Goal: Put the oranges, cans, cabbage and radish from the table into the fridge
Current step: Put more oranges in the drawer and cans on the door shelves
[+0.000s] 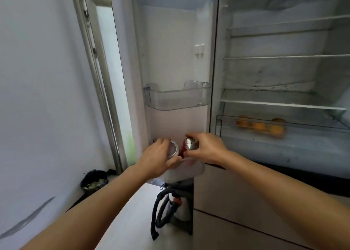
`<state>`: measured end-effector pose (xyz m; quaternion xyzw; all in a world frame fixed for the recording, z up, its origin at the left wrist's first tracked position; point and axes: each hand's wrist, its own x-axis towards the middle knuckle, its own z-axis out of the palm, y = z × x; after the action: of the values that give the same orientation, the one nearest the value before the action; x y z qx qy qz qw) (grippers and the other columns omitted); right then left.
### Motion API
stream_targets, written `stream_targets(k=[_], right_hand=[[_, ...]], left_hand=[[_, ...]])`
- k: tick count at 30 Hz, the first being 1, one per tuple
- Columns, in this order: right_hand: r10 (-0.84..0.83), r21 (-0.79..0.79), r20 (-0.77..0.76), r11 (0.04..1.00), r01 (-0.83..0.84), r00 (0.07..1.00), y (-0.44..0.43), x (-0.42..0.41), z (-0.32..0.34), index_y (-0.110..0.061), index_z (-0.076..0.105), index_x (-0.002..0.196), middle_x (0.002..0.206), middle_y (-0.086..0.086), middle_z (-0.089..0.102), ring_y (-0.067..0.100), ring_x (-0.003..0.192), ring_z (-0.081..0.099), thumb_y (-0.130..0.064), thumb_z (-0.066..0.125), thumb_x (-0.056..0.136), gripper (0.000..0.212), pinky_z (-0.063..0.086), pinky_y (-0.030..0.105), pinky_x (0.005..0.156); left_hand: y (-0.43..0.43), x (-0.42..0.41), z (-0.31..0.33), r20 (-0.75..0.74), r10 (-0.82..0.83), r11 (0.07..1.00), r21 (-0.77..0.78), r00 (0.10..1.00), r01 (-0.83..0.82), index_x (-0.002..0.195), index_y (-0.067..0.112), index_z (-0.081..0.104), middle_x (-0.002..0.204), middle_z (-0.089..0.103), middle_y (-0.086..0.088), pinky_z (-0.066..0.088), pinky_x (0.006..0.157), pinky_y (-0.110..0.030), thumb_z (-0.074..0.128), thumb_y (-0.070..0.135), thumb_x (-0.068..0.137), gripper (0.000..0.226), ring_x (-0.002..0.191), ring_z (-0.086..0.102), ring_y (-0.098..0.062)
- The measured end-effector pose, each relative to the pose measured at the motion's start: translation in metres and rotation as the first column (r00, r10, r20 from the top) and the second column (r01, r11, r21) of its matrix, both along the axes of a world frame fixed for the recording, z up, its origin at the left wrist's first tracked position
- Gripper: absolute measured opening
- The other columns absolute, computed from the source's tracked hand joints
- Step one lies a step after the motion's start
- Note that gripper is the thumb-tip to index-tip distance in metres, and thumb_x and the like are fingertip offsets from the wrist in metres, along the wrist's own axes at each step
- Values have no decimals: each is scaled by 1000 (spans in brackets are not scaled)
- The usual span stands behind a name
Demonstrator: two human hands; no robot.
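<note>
the left hand (157,155) wraps its fingers (163,141) round a silver-topped can (173,149), while the right hand (206,147) grips a red can (191,144) near its top. both cans sit side by side at the lowest door bin (195,171), probably so they stand upright together. both arms stretch forward, wrists dipped. the oranges (259,126) lie in the fridge drawer (303,125).

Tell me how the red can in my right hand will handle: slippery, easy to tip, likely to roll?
The red can looks rigid, smooth metal, so it probably keeps its shape but may slip in a loose grip. As a cylinder it would likely roll if laid down; upright in the door bin, the wall should stop tipping.
</note>
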<state>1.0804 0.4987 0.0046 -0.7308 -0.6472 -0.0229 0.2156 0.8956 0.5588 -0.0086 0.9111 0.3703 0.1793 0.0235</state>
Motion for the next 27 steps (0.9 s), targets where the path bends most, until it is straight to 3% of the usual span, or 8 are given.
stream_targets(k=[4, 7, 10, 12, 14, 17, 21, 27], right_hand=[[96, -24, -18, 995, -97, 995, -14, 4, -1, -29, 44, 138, 133, -2, 57, 23, 118, 55, -50, 67, 77, 69, 46, 39, 91], [120, 58, 30, 991, -122, 992, -25, 1, -9, -24, 45, 136, 137, 1, 52, 23, 122, 50, -45, 65, 80, 64, 43, 39, 95], [119, 228, 149, 962, -151, 982, -35, -12, -18, -21, 57, 127, 137, 3, 52, 22, 125, 46, -41, 61, 84, 47, 38, 41, 103], [171, 359, 174, 906, -224, 970, -42, -31, -21, -20, 66, 110, 117, 2, 62, 21, 107, 57, -33, 65, 81, 32, 46, 35, 86], [243, 418, 189, 857, -302, 951, -49, -57, -23, -19, 69, 98, 99, -1, 65, 18, 89, 60, -28, 67, 78, 21, 45, 26, 68], [366, 345, 160, 849, -399, 917, -55, -108, -31, -20, 69, 97, 93, -3, 65, 17, 83, 61, -35, 54, 82, 26, 50, 28, 59], [507, 183, 128, 833, -523, 852, -67, -204, -52, -25, 66, 107, 99, -5, 65, 20, 87, 62, -39, 57, 85, 27, 47, 31, 70], [702, 25, 53, 710, -703, 711, -114, -395, -85, -28, 63, 114, 105, -9, 66, 16, 99, 60, -41, 58, 85, 32, 46, 30, 81]], left_hand=[[-23, -2, -12, 98, -4, 998, 61, 995, -2, 140, 11, 33, 136, 40, -8, 37, 100, -33, 59, 48, 88, 69, 122, 42, -24], [-45, -10, -20, 83, 6, 986, 167, 997, -20, 140, 14, 37, 143, 36, -8, 35, 105, -32, 60, 38, 88, 62, 128, 38, -24], [-62, -29, -28, 93, 5, 965, 261, 996, -29, 125, 14, 55, 131, 51, -8, 50, 89, -36, 64, 30, 84, 46, 112, 54, -26], [-71, -50, -35, 107, 62, 958, 272, 992, -90, 113, 13, 62, 115, 58, -5, 55, 72, -34, 64, 29, 83, 34, 94, 61, -23], [-83, -76, -42, 93, 147, 959, 229, 985, -165, 108, 14, 63, 105, 60, -1, 52, 66, -32, 60, 30, 87, 27, 87, 60, -20], [-103, -132, -55, 54, 282, 946, 148, 958, -287, 104, 18, 61, 99, 59, 1, 41, 65, -28, 52, 35, 91, 23, 89, 58, -20], [-146, -238, -76, -32, 454, 890, 75, 891, -451, 106, 21, 60, 99, 61, 3, 43, 69, -31, 46, 38, 92, 26, 91, 60, -20], [-254, -427, -94, -120, 677, 735, 55, 726, -676, 106, 22, 59, 98, 63, 3, 41, 66, -31, 46, 38, 92, 25, 89, 60, -19]])
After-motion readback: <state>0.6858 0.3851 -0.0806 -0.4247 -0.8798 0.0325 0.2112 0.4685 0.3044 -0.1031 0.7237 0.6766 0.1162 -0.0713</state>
